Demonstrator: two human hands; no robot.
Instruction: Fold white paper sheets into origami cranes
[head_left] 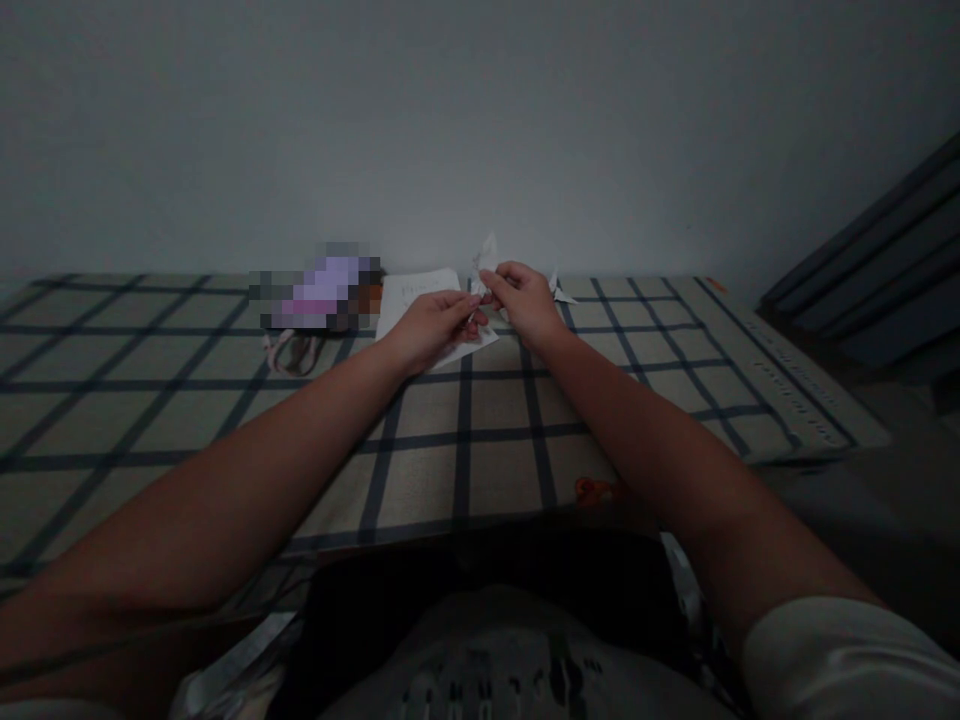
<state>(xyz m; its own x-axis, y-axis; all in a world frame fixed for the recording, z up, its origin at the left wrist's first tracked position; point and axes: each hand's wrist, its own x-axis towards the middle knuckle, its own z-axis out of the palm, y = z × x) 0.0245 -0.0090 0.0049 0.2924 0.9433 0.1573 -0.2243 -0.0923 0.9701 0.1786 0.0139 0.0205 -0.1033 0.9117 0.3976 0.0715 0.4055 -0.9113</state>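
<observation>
Both hands meet over the far middle of the table, pinching one small piece of folded white paper (486, 256) with faint marks on it. My left hand (439, 325) grips its lower end between thumb and fingers. From the right, my right hand (521, 298) pinches it a little higher, and a pointed tip stands up above the fingers. White sheets (420, 286) with faint writing lie flat under and behind my left hand. Just beyond my right hand sits another folded white paper (564, 296) with pointed ends, partly hidden. Fingers cover the folds being held.
A checked tablecloth (427, 460) covers the table, which meets a grey wall (480, 130). A blurred-out purple item (322, 290) with a strap (292, 352) lies at the left. Near the front edge lies a small orange object (595, 490). Dark folded fabric (885, 250) hangs at the right.
</observation>
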